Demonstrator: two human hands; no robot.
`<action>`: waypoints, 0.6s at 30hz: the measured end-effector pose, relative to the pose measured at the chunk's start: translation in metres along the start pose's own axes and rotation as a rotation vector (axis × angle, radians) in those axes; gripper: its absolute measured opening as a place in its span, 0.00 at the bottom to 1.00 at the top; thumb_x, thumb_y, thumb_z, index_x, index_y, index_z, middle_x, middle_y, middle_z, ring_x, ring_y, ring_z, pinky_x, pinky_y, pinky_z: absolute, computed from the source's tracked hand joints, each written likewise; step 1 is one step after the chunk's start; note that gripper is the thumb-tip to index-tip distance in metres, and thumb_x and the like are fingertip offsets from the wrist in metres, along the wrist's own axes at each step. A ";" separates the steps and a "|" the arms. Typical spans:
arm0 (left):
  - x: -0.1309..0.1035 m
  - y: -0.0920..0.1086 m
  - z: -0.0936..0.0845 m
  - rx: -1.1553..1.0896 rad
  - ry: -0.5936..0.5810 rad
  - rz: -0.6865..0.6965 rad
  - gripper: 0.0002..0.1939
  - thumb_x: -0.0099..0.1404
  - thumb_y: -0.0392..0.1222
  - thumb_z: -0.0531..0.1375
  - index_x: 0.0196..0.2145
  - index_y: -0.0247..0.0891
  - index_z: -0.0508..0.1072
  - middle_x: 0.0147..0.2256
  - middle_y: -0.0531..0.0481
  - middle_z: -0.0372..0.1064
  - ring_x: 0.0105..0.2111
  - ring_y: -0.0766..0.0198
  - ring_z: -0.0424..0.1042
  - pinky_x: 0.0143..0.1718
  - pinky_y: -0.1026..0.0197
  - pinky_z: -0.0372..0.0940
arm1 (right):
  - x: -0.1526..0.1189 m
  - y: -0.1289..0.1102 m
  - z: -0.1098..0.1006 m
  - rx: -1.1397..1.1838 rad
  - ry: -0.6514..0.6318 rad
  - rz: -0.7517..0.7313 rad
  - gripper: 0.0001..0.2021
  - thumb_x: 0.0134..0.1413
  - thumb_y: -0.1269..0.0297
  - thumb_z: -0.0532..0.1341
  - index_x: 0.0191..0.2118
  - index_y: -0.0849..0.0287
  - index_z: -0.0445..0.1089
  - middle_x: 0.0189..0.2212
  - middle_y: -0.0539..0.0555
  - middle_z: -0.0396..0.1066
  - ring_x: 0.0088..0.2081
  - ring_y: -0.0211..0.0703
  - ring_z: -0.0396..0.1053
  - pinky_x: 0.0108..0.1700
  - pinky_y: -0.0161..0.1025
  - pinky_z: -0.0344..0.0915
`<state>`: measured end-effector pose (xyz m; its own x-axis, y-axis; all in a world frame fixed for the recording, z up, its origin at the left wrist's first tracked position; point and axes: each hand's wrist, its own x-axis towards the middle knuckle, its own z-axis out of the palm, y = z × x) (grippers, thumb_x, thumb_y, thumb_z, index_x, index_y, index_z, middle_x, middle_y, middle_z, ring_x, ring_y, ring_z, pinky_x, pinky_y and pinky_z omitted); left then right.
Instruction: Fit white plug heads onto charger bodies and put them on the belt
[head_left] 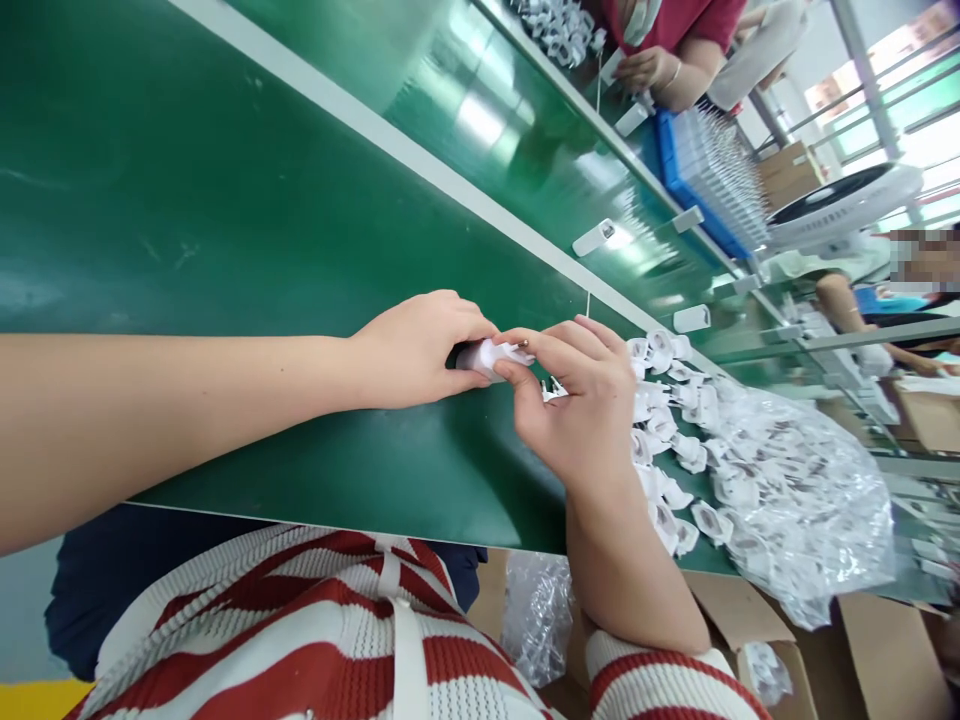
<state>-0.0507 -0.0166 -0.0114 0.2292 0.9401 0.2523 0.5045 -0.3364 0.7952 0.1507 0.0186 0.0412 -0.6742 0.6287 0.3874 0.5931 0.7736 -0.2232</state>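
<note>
Over the green tabletop [420,450] my left hand [420,345] is closed round one end of a small white plastic housing [474,358]. My right hand [574,395] pinches the other end between thumb and forefinger, where a small brass-coloured metal tip shows at the fingertip. The fingers cover much of the piece, so I cannot see whether it is one part or two. Just beyond my right hand lies a pile of loose white plastic parts [660,430] with ring-shaped openings.
A clear plastic bag [802,490] full of white parts lies at the right. White housings [594,237] rest on the far green strip beyond a pale rail [390,135]. Across stand a blue tray [701,180], a fan [847,205] and co-workers. Cardboard boxes [892,655] sit below the table edge.
</note>
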 end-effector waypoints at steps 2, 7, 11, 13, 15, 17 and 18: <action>0.001 0.003 -0.003 -0.047 -0.024 -0.027 0.14 0.66 0.51 0.65 0.44 0.42 0.82 0.40 0.49 0.81 0.43 0.54 0.76 0.43 0.55 0.67 | -0.002 0.003 0.006 0.096 0.038 0.016 0.07 0.63 0.66 0.65 0.44 0.49 0.79 0.36 0.49 0.80 0.39 0.45 0.78 0.68 0.57 0.62; 0.004 0.005 -0.016 -0.297 0.004 -0.203 0.22 0.63 0.55 0.69 0.51 0.42 0.80 0.43 0.50 0.82 0.42 0.57 0.79 0.44 0.56 0.72 | -0.001 0.020 0.002 0.451 0.171 0.144 0.24 0.64 0.55 0.68 0.63 0.50 0.70 0.48 0.54 0.82 0.47 0.48 0.80 0.57 0.52 0.75; 0.007 -0.003 -0.022 -0.322 0.242 -0.328 0.27 0.59 0.52 0.74 0.53 0.42 0.78 0.48 0.47 0.81 0.44 0.55 0.79 0.51 0.52 0.73 | -0.002 0.050 -0.035 0.147 0.321 0.233 0.06 0.64 0.59 0.67 0.43 0.52 0.79 0.41 0.53 0.82 0.40 0.47 0.79 0.46 0.47 0.75; 0.010 -0.004 -0.024 -0.357 0.375 -0.384 0.27 0.58 0.50 0.74 0.53 0.42 0.77 0.49 0.47 0.81 0.46 0.54 0.79 0.55 0.51 0.72 | -0.008 0.066 -0.053 -0.056 0.213 0.294 0.04 0.60 0.61 0.70 0.33 0.51 0.80 0.32 0.51 0.81 0.33 0.45 0.75 0.35 0.43 0.69; 0.019 -0.003 -0.026 -0.399 0.455 -0.472 0.25 0.58 0.48 0.74 0.52 0.42 0.76 0.48 0.47 0.81 0.48 0.53 0.79 0.56 0.50 0.71 | -0.015 0.074 -0.062 -0.130 -0.002 0.313 0.04 0.55 0.61 0.73 0.31 0.50 0.80 0.31 0.50 0.80 0.30 0.43 0.73 0.28 0.40 0.61; 0.034 -0.002 -0.031 -0.399 0.482 -0.552 0.24 0.57 0.46 0.74 0.50 0.42 0.76 0.46 0.47 0.81 0.48 0.52 0.79 0.55 0.50 0.70 | -0.018 0.075 -0.060 -0.145 -0.215 0.270 0.11 0.44 0.60 0.79 0.34 0.49 0.81 0.33 0.49 0.81 0.31 0.45 0.75 0.26 0.39 0.57; 0.044 -0.004 -0.035 -0.383 0.491 -0.565 0.23 0.57 0.45 0.74 0.49 0.42 0.76 0.45 0.47 0.81 0.48 0.52 0.79 0.54 0.51 0.70 | -0.018 0.072 -0.057 -0.165 -0.295 0.242 0.17 0.38 0.61 0.82 0.36 0.50 0.81 0.34 0.49 0.81 0.34 0.47 0.76 0.27 0.39 0.57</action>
<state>-0.0719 0.0284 0.0156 -0.4063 0.9084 -0.0988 0.0969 0.1504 0.9839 0.2306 0.0582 0.0689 -0.5896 0.8052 0.0631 0.7964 0.5926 -0.1206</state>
